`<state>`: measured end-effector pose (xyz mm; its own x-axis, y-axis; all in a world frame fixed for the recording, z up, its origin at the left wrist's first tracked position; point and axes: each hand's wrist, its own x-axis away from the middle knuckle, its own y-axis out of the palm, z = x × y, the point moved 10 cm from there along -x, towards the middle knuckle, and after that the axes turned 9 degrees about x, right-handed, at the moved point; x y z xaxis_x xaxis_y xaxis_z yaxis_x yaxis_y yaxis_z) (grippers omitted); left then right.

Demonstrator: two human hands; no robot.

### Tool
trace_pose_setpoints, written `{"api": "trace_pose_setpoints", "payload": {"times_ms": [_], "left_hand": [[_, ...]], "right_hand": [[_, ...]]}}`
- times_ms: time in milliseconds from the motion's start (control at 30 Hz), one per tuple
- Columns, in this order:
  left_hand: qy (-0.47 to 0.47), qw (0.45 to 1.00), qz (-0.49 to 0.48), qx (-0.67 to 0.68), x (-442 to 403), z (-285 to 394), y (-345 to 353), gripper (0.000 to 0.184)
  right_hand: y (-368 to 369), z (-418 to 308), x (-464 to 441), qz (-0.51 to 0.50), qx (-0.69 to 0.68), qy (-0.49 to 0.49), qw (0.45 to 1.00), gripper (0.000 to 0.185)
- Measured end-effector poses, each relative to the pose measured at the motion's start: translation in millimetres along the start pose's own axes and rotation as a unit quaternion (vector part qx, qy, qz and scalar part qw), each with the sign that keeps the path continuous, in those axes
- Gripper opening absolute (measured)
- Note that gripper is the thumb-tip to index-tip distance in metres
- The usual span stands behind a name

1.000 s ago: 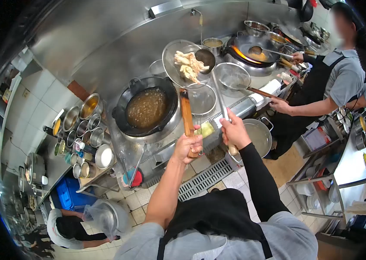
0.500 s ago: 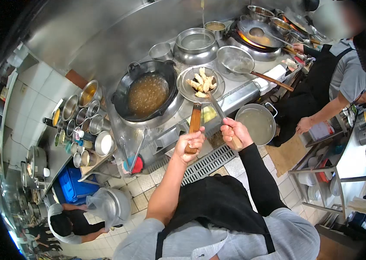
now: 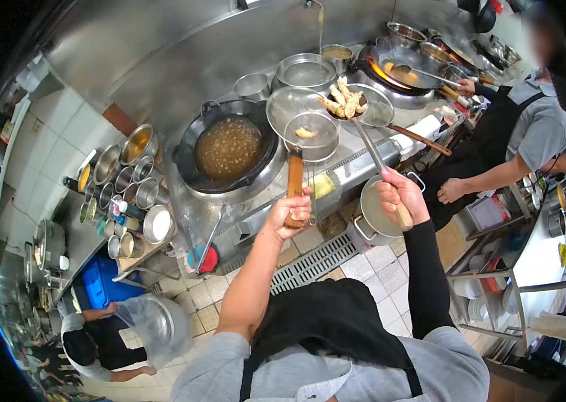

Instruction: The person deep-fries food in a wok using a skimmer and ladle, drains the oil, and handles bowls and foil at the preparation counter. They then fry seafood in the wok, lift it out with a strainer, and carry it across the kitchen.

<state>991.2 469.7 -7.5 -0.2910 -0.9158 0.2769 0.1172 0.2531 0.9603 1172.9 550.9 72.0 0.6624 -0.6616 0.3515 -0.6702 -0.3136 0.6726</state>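
My left hand [image 3: 290, 213] is closed around the wooden handle of a round mesh strainer [image 3: 281, 110]. A single golden fried piece [image 3: 305, 132] shows within the strainer's outline, with a smaller round rim overlapping it. My right hand [image 3: 400, 195] grips a long-handled ladle [image 3: 371, 149], whose pale handle end sticks out below the fist. Several battered fried pieces [image 3: 346, 99] are heaped in the ladle's dark bowl, to the right of the strainer. Left of both tools, a black wok [image 3: 186, 161] holds bubbling brown oil [image 3: 228, 145].
Another strainer [image 3: 420, 139] with a wooden handle lies at the right. Below it stands a large pot [image 3: 370, 221]. A co-worker [image 3: 497, 134] tends a flaming wok [image 3: 400, 63]. Steel bowls [image 3: 105, 164] crowd the left counter. Another person [image 3: 85, 342] holds clear plastic beside a metal container [image 3: 169, 325].
The ladle has lifted most fried pieces out of the strainer and moved right, leaving one piece behind. My right hand has moved right; my left still holds the strainer handle.
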Motion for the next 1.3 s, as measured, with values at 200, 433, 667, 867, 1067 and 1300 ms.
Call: {"api": "trace_pose_setpoints", "payload": {"times_ms": [200,433,667,867,1067,1300], "left_hand": [[0.119,0.913,0.104,-0.375,3,30,24,0.050],[0.063,0.933,0.174,-0.310,-4,30,-14,0.044],[0.041,0.978,0.127,-0.162,19,7,-38,0.023],[0.052,0.987,0.092,-0.121,21,12,-25,0.023],[0.050,0.977,0.119,-0.168,15,9,6,0.032],[0.120,0.914,0.195,-0.336,5,24,2,0.039]], "right_hand": [[-10,5,-7,0.014,0.032,0.020,0.999,0.014],[0,62,-44,-0.019,-0.105,0.109,0.988,0.011],[0,100,-44,-0.070,-0.178,0.174,0.966,0.032],[10,85,-32,-0.069,-0.239,0.154,0.956,0.032],[16,91,-35,-0.091,-0.206,0.145,0.963,0.033],[28,74,-21,-0.083,-0.269,0.123,0.951,0.034]]}}
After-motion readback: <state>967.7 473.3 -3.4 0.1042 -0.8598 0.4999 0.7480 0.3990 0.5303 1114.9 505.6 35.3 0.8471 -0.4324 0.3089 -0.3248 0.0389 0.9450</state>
